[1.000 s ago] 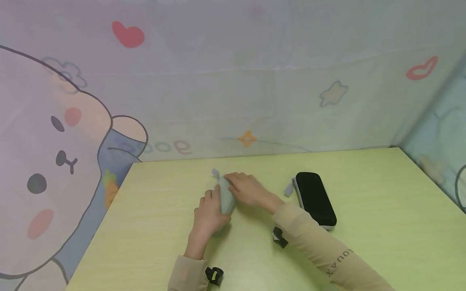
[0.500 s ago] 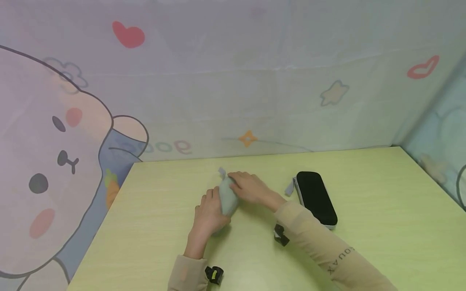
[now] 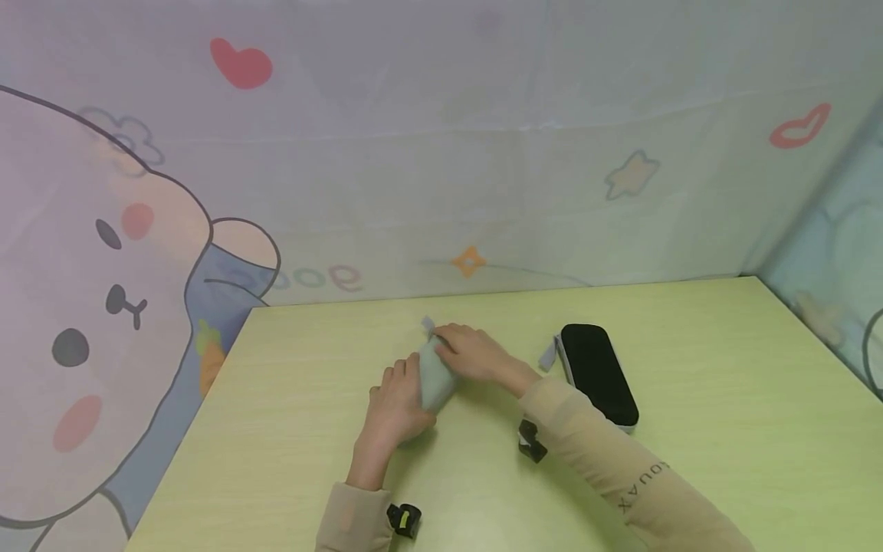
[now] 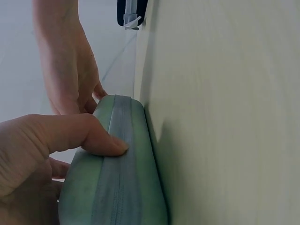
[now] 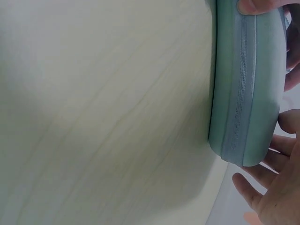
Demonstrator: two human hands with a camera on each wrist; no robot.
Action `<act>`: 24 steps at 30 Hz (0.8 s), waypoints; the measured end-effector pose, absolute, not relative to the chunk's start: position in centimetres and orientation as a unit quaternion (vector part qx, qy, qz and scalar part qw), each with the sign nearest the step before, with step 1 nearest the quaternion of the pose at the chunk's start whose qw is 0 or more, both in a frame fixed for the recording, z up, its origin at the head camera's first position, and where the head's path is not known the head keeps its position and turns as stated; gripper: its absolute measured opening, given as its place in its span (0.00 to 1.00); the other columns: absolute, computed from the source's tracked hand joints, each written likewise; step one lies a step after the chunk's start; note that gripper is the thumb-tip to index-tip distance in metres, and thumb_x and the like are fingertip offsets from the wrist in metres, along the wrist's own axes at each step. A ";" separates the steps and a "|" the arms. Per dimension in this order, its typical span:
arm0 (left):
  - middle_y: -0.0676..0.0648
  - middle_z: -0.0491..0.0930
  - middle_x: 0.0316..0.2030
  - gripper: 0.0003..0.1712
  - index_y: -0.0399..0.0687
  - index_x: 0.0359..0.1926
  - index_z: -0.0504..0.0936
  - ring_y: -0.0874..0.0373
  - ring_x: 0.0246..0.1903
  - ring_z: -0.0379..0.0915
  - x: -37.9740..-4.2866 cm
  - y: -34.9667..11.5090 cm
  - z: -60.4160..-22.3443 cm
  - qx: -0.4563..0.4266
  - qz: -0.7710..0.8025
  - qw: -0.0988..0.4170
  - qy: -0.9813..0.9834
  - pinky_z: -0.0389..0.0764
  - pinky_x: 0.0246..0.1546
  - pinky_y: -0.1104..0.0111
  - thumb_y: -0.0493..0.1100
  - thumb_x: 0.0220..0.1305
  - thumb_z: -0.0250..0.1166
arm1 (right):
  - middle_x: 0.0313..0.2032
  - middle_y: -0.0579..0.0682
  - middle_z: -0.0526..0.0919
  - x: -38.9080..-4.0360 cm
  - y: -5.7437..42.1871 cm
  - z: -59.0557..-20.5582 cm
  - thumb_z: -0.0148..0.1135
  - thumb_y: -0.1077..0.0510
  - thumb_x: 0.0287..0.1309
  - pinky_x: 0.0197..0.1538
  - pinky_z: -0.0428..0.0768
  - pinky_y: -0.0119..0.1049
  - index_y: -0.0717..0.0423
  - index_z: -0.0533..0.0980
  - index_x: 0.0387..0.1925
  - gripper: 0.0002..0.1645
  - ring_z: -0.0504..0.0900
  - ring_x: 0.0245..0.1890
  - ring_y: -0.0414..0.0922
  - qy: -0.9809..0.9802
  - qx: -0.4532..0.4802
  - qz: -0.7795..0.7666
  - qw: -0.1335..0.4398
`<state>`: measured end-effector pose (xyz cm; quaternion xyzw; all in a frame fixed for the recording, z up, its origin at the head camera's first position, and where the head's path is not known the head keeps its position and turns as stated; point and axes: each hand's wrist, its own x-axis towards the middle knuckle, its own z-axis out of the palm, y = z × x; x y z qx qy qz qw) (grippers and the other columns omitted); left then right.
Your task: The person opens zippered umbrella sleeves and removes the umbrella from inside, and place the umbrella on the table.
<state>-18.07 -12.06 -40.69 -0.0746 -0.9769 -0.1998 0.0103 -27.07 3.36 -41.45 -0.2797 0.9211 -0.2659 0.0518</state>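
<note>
A pale green zippered pencil case (image 3: 436, 379) lies on the table between my hands. My left hand (image 3: 396, 402) grips its near left side; in the left wrist view the thumb (image 4: 101, 138) presses on the grey zipper band (image 4: 119, 187). At the far end, my right hand (image 3: 472, 353) curls its fingers round the corner, close to a grey fabric tab (image 3: 428, 324) that sticks out there. In the right wrist view, the right hand (image 5: 281, 197) has its thumb against the case's side and fingers passing behind the end. The zipper looks closed along the visible side.
To the right lies a black case (image 3: 600, 376) with a light edge and a grey tab (image 3: 548, 356); the right sleeve (image 3: 607, 460) passes over its near corner. A printed curtain (image 3: 441, 153) hangs behind the light yellow table (image 3: 724, 368).
The green case has turned clockwise a little, its far end and tab shifting right. The right hand has moved slightly with it; the left hand stays nearly in place.
</note>
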 end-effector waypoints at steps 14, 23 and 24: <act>0.33 0.72 0.55 0.51 0.33 0.65 0.62 0.40 0.52 0.69 -18.0 -12.3 -40.6 -0.092 -0.192 0.013 -0.977 0.74 0.42 0.46 0.38 0.39 0.77 | 0.57 0.57 0.79 -27.5 2.8 -41.3 0.46 0.57 0.71 0.62 0.73 0.48 0.61 0.73 0.59 0.21 0.76 0.60 0.54 0.916 -0.277 -0.287 0.032; 0.35 0.72 0.54 0.51 0.34 0.65 0.61 0.42 0.51 0.69 -18.0 -12.3 -40.5 -0.095 -0.187 0.011 -0.978 0.74 0.42 0.46 0.38 0.39 0.77 | 0.51 0.55 0.82 -28.2 2.5 -41.6 0.46 0.56 0.71 0.58 0.76 0.46 0.60 0.77 0.52 0.19 0.79 0.54 0.52 0.918 -0.263 -0.293 0.038; 0.35 0.72 0.54 0.52 0.34 0.65 0.61 0.42 0.51 0.69 -18.0 -12.3 -40.5 -0.096 -0.186 0.011 -0.978 0.74 0.42 0.46 0.38 0.39 0.77 | 0.50 0.55 0.83 -28.3 2.5 -41.6 0.46 0.56 0.71 0.57 0.76 0.45 0.60 0.78 0.52 0.19 0.80 0.53 0.51 0.918 -0.262 -0.295 0.038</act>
